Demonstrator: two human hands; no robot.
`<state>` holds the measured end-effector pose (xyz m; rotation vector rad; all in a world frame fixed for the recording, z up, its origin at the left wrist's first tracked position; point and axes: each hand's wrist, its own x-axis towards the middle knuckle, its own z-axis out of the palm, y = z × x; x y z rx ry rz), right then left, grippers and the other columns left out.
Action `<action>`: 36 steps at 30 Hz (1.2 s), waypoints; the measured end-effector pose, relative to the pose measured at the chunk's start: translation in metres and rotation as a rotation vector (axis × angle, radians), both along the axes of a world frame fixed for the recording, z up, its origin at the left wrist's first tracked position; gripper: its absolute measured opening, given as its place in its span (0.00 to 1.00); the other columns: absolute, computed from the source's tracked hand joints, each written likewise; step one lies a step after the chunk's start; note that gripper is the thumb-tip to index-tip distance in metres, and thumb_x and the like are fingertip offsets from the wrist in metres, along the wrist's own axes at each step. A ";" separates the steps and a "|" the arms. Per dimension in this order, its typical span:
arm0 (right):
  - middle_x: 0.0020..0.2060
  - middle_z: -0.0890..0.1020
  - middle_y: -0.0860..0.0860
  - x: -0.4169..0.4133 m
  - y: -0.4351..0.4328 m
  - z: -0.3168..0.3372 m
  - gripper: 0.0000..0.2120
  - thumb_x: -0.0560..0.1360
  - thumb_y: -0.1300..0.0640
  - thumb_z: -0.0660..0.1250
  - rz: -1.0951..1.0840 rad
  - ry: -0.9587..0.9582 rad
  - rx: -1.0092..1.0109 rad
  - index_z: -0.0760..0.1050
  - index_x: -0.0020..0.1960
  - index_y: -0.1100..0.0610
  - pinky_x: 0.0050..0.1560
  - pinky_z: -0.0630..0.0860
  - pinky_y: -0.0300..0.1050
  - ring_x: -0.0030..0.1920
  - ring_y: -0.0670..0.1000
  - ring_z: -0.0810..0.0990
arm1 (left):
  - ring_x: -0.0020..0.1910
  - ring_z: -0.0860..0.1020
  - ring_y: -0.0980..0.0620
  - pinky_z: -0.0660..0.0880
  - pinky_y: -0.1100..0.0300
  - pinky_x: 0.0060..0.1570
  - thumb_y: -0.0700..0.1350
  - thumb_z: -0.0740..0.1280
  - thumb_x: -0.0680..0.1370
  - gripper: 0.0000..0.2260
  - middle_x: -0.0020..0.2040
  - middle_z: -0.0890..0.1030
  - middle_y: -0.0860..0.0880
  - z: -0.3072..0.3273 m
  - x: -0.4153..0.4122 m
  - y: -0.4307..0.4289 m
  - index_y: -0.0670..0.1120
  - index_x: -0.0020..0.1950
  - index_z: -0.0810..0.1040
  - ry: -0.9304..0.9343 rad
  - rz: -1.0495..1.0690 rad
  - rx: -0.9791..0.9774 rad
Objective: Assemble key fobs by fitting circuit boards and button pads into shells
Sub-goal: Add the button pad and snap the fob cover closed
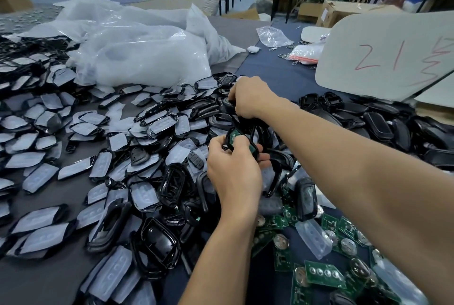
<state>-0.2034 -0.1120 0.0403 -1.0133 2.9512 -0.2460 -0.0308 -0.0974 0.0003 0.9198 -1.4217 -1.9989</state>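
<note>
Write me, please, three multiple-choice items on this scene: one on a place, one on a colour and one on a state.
1. Where do the loose green circuit boards lie?
A. At the near right, close to the person
B. At the far left
C. On the floor

2. In what colour is "21" written on the white board?
A. Blue
B. Red
C. Black

3. What is the left hand doing?
A. Resting flat, holding nothing
B. Holding a black shell with a green board in it
C. Lifting a plastic bag

Answers: 1 A, they lie scattered at the lower right of the view; 2 B, the strokes are red; 3 B, its fingers curl round the shell, and green shows inside.
</note>
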 end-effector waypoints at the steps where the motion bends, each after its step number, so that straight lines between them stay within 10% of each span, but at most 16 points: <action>1: 0.60 0.81 0.58 0.000 -0.001 -0.001 0.16 0.76 0.66 0.65 -0.001 -0.005 -0.002 0.81 0.62 0.60 0.60 0.80 0.54 0.59 0.60 0.79 | 0.33 0.86 0.48 0.83 0.54 0.36 0.44 0.63 0.79 0.07 0.38 0.87 0.48 0.000 0.000 0.000 0.46 0.54 0.77 -0.002 -0.006 -0.004; 21: 0.47 0.85 0.59 0.004 0.018 -0.028 0.17 0.75 0.66 0.62 -0.161 0.046 -0.453 0.85 0.56 0.54 0.49 0.74 0.52 0.54 0.67 0.79 | 0.31 0.85 0.49 0.80 0.62 0.31 0.41 0.63 0.80 0.05 0.35 0.86 0.48 0.001 -0.002 -0.001 0.45 0.53 0.77 0.020 0.022 0.030; 24: 0.47 0.88 0.57 0.010 0.032 -0.006 0.17 0.76 0.66 0.62 -0.310 -0.117 -0.743 0.87 0.52 0.53 0.53 0.80 0.51 0.51 0.60 0.84 | 0.31 0.85 0.48 0.80 0.60 0.31 0.41 0.63 0.79 0.06 0.35 0.86 0.47 0.000 -0.002 -0.002 0.44 0.54 0.77 0.035 0.031 0.054; 29: 0.38 0.87 0.56 0.071 0.095 0.019 0.11 0.78 0.72 0.62 -0.383 -0.930 -1.206 0.81 0.51 0.62 0.34 0.78 0.40 0.33 0.49 0.84 | 0.31 0.85 0.48 0.80 0.59 0.31 0.41 0.63 0.79 0.08 0.33 0.85 0.49 -0.001 -0.002 -0.002 0.43 0.56 0.78 0.044 0.032 0.023; 36: 0.41 0.87 0.61 0.167 0.197 -0.013 0.10 0.77 0.72 0.63 -0.602 -1.081 -1.353 0.81 0.51 0.63 0.33 0.78 0.41 0.33 0.51 0.83 | 0.23 0.71 0.49 0.65 0.59 0.23 0.43 0.64 0.70 0.10 0.31 0.82 0.48 0.009 0.008 0.022 0.51 0.29 0.76 0.080 -0.210 -0.205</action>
